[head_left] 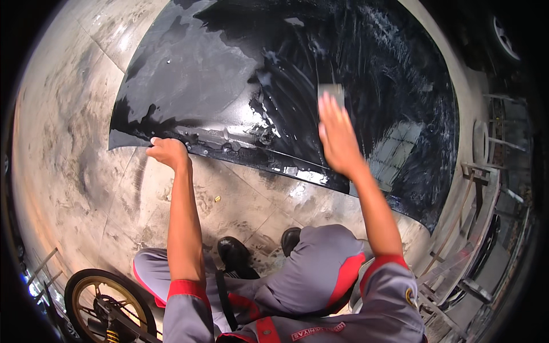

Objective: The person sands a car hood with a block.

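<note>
A large black car hood (309,131) lies in front of me, its surface wet and streaked with pale, milky residue, mostly on the right. My left hand (168,153) is closed round its near edge at the left, the fingers partly hidden. Over the middle of the panel, my right hand (338,134) presses flat with its fingers together and straight. Beneath those fingers is a grey rectangular piece of what looks like sandpaper (331,88), its far end sticking out past the fingertips. The right hand is slightly blurred.
The tiled floor (68,148) is stained and wet in places. A small yellowish scrap (217,199) lies near my black shoes (234,254). At lower left stands a motorcycle wheel (106,306) with a gold rim. Metal frames (477,228) line the right side, with another vehicle's wheel (504,37) at upper right.
</note>
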Tool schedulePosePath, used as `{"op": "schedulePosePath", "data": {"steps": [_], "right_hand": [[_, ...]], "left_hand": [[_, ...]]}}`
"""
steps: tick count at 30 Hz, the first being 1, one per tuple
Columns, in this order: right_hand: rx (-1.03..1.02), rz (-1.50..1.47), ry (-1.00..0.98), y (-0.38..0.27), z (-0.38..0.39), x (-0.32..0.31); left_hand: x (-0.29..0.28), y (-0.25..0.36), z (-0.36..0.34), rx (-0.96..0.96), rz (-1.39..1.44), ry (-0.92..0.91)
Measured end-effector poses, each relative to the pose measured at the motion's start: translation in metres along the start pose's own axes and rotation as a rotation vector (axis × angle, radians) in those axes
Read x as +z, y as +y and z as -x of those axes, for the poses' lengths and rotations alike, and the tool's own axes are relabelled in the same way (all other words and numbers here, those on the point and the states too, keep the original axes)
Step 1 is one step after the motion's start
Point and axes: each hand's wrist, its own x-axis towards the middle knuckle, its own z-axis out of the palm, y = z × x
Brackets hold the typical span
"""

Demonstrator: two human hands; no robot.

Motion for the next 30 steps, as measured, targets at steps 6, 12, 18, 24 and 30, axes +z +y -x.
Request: {"op": "schedulePosePath", "data": {"steps": [6,12,18,24,30], "right_hand": [[-0.068,-0.040,-0.024,-0.021,0.006,0.028],[-0.208,0.024,0.182,0.007,-0.092,0.047],[-0.058,-0.070,-0.257,-0.053,0.047,-0.005],[-0.148,-0.045,0.062,-0.039,-0.041,0.024],[-0.081,-0.070,-0.176,-0.044,0.036,0.010]], "left_hand": [[0.002,0.003,0.001,-0.060,-0.001,-0.004],[-0.002,0.001,-0.001,-0.025,-0.011,-0.034],[0.000,-0.001,0.001,-0.036,0.020,0.000],[0.000,-0.002,-0.003,-0.010,-0.018,-0.019],[-0.003,-0.007,-0.002,-0.042,0.022,0.009]]}}
